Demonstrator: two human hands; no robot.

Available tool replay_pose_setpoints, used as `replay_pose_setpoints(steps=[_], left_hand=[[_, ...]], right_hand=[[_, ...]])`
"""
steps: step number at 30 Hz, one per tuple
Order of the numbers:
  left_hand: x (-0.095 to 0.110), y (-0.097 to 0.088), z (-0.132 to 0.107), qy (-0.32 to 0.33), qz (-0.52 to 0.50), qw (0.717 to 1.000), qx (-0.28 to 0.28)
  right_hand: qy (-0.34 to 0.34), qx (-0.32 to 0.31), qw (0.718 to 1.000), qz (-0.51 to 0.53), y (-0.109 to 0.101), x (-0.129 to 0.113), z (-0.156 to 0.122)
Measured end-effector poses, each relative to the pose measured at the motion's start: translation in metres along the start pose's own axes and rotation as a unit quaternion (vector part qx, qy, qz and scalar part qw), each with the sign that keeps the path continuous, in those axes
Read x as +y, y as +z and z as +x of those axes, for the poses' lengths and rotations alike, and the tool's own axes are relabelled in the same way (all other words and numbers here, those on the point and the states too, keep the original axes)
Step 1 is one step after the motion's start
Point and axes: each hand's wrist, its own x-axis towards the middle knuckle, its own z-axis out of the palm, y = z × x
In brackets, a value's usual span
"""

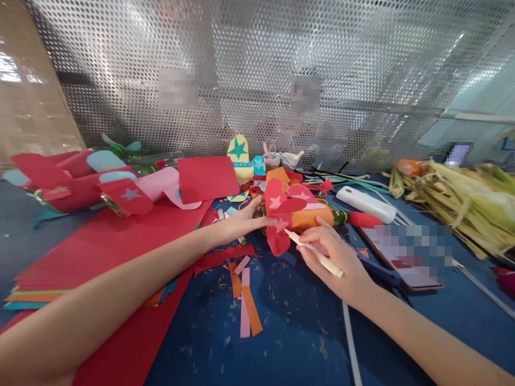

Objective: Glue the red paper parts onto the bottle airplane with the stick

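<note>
A glass bottle wrapped in orange paper [311,218] lies on its side, with red paper fins [278,244] bearing pale stars at its left end and a red paper tip [364,219] over its neck. My left hand [241,220] grips the left end of the bottle, thumb on a fin and fingers partly hidden behind it. Held between the fingers of my right hand [340,262] is a cream-coloured pen [330,265]. Its tip touches or nearly touches the star on the lower fin. A finger of that hand also rests against the orange wrap.
Red paper sheets [120,241] and other paper-decorated bottles [72,182] lie left. Paper strips [245,305] are in front. To the right are a white power strip [366,205], a phone [418,273] and dried corn husks [454,203]. A perforated metal panel [257,64] stands behind.
</note>
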Motion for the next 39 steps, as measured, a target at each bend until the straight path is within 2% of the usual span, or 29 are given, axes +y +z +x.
replay_pose_setpoints(steps=[19, 39], left_hand=[[-0.0010, 0.0000, 0.0001, 0.015, 0.000, 1.000, -0.003], [0.0011, 0.0006, -0.0005, -0.003, 0.003, 1.000, -0.003]], right_hand=[[0.000, 0.005, 1.000, 0.002, 0.0005, -0.0010, 0.0007], [-0.004, -0.005, 1.000, 0.002, 0.0035, 0.0008, -0.0002]])
